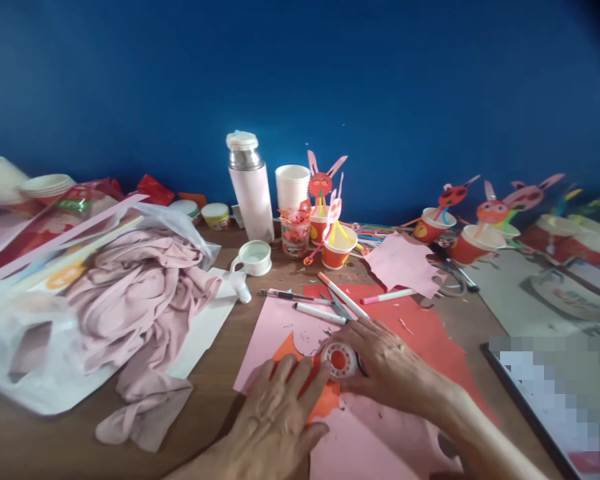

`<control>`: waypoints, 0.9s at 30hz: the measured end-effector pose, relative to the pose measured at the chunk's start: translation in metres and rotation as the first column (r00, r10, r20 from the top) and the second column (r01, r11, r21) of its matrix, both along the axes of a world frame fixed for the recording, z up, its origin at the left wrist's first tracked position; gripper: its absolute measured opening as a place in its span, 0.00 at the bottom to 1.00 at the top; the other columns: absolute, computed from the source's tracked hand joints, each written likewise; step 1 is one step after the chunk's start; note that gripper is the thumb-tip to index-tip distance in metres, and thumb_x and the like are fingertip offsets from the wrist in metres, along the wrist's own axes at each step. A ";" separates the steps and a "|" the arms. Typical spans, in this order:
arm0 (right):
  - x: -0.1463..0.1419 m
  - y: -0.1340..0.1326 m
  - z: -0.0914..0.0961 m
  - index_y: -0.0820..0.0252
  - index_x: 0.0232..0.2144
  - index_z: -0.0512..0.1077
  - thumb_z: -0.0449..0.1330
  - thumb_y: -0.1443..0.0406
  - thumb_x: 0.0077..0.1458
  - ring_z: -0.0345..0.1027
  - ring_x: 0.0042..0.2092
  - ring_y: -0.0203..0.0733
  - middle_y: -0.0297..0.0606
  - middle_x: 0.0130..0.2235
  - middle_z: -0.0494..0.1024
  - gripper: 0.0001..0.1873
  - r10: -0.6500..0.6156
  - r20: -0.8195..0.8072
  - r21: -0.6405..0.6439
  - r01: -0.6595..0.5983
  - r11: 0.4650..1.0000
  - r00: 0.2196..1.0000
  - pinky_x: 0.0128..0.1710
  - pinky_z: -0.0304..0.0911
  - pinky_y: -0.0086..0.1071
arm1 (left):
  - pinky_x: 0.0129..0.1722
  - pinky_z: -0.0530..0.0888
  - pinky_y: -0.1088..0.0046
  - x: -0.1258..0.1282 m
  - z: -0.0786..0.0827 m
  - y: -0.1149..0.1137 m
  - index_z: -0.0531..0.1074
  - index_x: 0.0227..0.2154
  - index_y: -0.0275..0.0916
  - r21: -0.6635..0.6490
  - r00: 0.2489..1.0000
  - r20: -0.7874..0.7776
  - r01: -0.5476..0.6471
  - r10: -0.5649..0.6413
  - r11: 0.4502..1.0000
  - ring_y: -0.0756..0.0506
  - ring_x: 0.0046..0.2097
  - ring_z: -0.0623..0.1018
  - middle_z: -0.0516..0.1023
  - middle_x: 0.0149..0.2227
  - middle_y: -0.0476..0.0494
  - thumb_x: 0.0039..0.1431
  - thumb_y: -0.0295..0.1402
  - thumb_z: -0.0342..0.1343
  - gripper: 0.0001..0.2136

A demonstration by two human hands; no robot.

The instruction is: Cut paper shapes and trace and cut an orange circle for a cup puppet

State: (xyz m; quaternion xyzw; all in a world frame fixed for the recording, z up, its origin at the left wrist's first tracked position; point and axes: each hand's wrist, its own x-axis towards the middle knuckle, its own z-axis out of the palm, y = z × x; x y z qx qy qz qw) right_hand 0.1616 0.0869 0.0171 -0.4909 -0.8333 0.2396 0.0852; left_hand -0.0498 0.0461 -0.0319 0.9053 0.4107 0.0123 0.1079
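My left hand (pixel 275 413) lies flat with fingers spread on an orange paper piece (pixel 325 400) that rests on pink paper (pixel 275 330). My right hand (pixel 385 363) is curled around a small clear tape roll (pixel 340 360), which stands on the orange piece just beyond my left fingertips. Red paper (pixel 420 327) lies under and behind the right hand. Several marker pens (pixel 343 295) and a black pen (pixel 285 294) lie just past the papers.
A pink thermos (pixel 250 187), its white lid cup (pixel 253 257) and a stack of white cups (pixel 292 185) stand at the back. Red paper-cup rabbit crafts (pixel 330 227) line the back right. Pink cloth (pixel 140 293) on a plastic bag fills the left. A dark-edged board (pixel 530 413) sits right.
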 end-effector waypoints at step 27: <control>0.017 0.001 0.000 0.57 0.41 0.73 0.60 0.67 0.52 0.69 0.40 0.43 0.40 0.38 0.76 0.11 0.050 -0.103 0.098 -0.040 0.994 0.993 0.38 0.62 0.32 | 0.50 0.66 0.55 -0.007 -0.007 -0.003 0.46 0.62 0.47 0.207 0.999 -0.036 -0.005 0.013 0.978 0.37 0.53 0.64 0.66 0.53 0.39 0.63 0.43 0.43 0.26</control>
